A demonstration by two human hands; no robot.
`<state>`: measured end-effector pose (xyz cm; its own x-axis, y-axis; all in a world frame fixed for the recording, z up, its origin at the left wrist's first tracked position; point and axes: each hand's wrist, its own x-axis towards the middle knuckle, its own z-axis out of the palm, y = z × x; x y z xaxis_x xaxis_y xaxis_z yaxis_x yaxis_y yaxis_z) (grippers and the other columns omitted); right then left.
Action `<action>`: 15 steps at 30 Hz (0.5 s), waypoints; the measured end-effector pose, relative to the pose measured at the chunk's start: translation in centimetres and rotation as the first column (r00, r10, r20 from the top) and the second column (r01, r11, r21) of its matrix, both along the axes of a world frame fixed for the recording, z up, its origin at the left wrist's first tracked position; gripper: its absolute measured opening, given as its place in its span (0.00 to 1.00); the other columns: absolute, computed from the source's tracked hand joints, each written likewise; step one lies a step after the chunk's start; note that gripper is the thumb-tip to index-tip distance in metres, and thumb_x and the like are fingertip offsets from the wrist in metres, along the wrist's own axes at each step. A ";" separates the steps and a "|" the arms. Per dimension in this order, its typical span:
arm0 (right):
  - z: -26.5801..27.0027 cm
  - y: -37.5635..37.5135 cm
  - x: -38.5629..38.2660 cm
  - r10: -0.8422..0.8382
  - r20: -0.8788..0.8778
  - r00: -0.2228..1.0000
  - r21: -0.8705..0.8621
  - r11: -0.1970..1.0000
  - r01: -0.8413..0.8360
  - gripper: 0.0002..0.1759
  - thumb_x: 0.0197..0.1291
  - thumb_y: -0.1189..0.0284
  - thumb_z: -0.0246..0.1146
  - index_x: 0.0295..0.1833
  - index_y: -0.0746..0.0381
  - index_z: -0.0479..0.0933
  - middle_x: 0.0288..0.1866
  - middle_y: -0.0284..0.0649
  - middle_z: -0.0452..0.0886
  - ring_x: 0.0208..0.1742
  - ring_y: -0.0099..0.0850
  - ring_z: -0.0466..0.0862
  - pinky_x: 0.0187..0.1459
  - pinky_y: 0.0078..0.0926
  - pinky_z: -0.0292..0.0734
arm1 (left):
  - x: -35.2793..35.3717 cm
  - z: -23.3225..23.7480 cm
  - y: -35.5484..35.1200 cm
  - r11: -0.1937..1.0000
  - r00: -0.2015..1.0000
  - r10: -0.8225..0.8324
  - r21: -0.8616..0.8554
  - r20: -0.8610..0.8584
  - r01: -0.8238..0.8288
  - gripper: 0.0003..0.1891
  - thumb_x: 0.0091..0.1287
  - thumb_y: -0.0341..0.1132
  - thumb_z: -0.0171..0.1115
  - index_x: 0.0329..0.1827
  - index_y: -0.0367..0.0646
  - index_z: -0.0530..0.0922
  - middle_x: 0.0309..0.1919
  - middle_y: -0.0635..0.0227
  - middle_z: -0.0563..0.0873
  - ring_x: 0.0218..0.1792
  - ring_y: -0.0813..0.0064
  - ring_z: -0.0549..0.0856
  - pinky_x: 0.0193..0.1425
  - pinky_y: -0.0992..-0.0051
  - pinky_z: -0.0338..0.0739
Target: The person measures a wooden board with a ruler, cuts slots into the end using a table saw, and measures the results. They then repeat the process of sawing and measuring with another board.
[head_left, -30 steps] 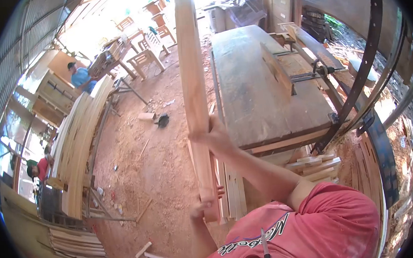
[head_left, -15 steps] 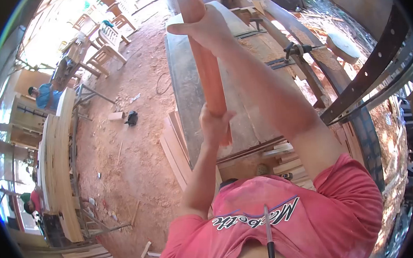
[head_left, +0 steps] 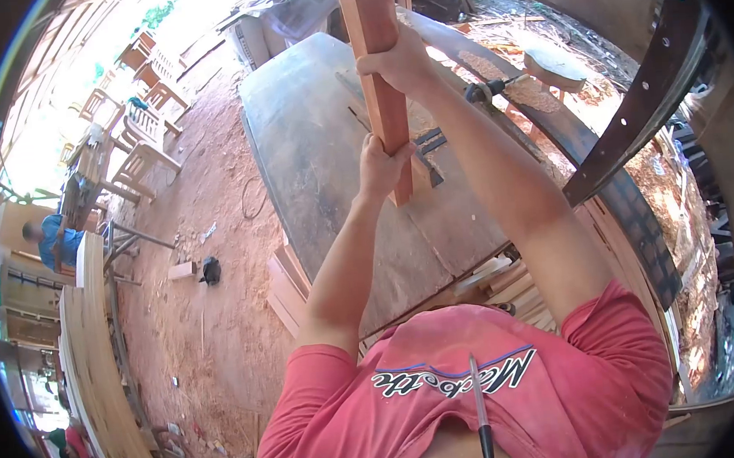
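L hand [head_left: 379, 164] & R hand [head_left: 397, 57] are both clamping board [head_left: 368, 8]; prob. best steadying it upright, low end over table [head_left: 309, 131].

- Plank [head_left: 369, 16]: reddish wood, planed smooth, matt.
- Table [head_left: 310, 139]: dull grey top, worn and scuffed.
- Shirt [head_left: 583, 401]: red cloth, dusty, with printed lettering.
- Pen [head_left: 480, 408]: glossy black plastic.
- Bar [head_left: 639, 99]: dark metal, punched with holes.
- Boards [head_left: 82, 351]: pale raw wood.
- Floor [head_left: 212, 325]: rough reddish dirt and sawdust.
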<state>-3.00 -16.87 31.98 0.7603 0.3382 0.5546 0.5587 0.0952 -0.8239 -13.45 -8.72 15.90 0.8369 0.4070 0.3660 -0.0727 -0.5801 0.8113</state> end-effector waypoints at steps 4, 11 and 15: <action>-0.4 -0.1 2.2 0.020 -0.010 1.000 -0.004 1.000 -0.020 0.29 0.37 0.72 0.74 0.51 0.66 0.79 0.41 0.39 0.83 0.42 0.29 0.83 0.46 0.30 0.79 | 2.7 -0.1 0.1 1.000 0.999 -0.016 -0.019 -0.052 0.015 0.25 0.56 0.41 0.79 0.46 0.32 0.77 0.43 0.55 0.84 0.44 0.64 0.86 0.49 0.66 0.80; -0.8 0.5 2.9 0.074 0.006 0.997 -0.062 0.995 -0.074 0.32 0.39 0.71 0.75 0.55 0.65 0.78 0.42 0.38 0.83 0.43 0.29 0.83 0.47 0.30 0.78 | 5.7 -3.5 -0.2 0.953 0.972 -0.097 -0.261 0.215 0.153 0.27 0.50 0.37 0.82 0.46 0.35 0.76 0.44 0.59 0.81 0.46 0.63 0.83 0.49 0.65 0.79; -0.9 0.4 2.1 0.130 -0.120 0.984 -0.026 0.991 -0.134 0.34 0.36 0.67 0.76 0.53 0.67 0.78 0.44 0.41 0.84 0.47 0.32 0.84 0.50 0.31 0.78 | 6.2 -5.7 -1.0 0.912 0.948 -0.048 -0.373 0.314 0.170 0.31 0.48 0.33 0.83 0.52 0.37 0.74 0.47 0.63 0.80 0.47 0.68 0.82 0.51 0.67 0.78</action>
<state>-0.90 -16.45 31.10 0.7670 0.4571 0.4503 0.4418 0.1329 -0.8872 -7.24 -9.70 10.23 0.7646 0.4801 0.4301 -0.3848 -0.1953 0.9021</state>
